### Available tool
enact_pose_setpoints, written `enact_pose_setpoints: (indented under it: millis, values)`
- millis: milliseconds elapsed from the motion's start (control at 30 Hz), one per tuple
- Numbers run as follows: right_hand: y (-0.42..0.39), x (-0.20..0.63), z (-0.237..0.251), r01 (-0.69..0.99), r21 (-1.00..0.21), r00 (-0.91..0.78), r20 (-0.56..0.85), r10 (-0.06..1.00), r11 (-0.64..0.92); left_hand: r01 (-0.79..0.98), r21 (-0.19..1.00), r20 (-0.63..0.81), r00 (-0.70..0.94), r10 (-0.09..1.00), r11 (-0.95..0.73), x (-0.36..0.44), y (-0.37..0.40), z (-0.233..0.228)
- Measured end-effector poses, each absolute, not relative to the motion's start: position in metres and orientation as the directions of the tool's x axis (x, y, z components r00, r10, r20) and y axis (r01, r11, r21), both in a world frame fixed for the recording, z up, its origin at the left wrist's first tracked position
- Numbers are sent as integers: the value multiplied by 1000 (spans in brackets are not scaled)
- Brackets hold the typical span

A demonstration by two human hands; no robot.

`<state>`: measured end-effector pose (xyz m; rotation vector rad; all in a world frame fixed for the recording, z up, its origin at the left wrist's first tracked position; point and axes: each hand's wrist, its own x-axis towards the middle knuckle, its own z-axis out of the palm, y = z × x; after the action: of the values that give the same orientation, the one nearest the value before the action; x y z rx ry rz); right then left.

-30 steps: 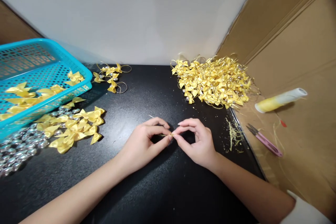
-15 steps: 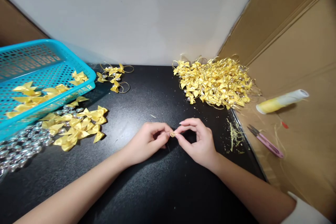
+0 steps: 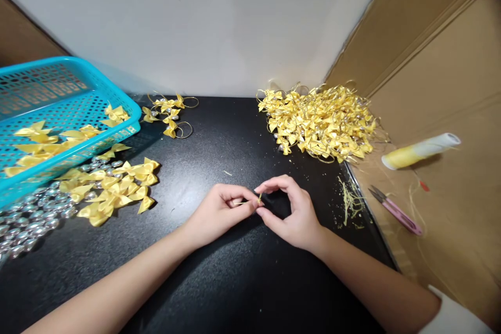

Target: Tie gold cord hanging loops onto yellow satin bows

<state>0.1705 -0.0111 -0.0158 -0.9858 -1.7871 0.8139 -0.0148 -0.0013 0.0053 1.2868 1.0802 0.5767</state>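
Just above the black tabletop, my left hand pinches a thin yellow cord between thumb and index finger. A short piece of the cord stands up at the fingertips. My right hand faces it from the right, its thumb and index finger curved and apart around the cord's end. The right thumb tip is close to the left fingertips; whether they touch, I cannot tell. Left of my hands lie yellow ribbon bows beside strings of shiny silver beads.
A turquoise basket with more bows stands at left. Finished-looking bows with cord loops lie behind it. A large heap of looped bows sits back right. Cord scraps, pink-handled thread snips and a thread spool are at right.
The fingers of my right hand have parted from their pinch, the index finger lifting. More of the yellow cord now shows at my left fingertips. The surrounding things stay put.
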Motion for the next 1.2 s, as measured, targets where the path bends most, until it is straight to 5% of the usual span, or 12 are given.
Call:
enact_pose_setpoints:
  millis: [467,700,1200]
  values:
    - [-12,170,-14,181,-879,-246,394,885,442,188,949,-312,439,843,253,-18,0,2]
    - [-8,171,-10,241,-763,-405,482,777,599,205,957,-284,539,793,204,-21,5,5]
    - [-10,171,-17,305,-780,-207,507,837,547,233,925,-379,510,772,299,-23,7,2]
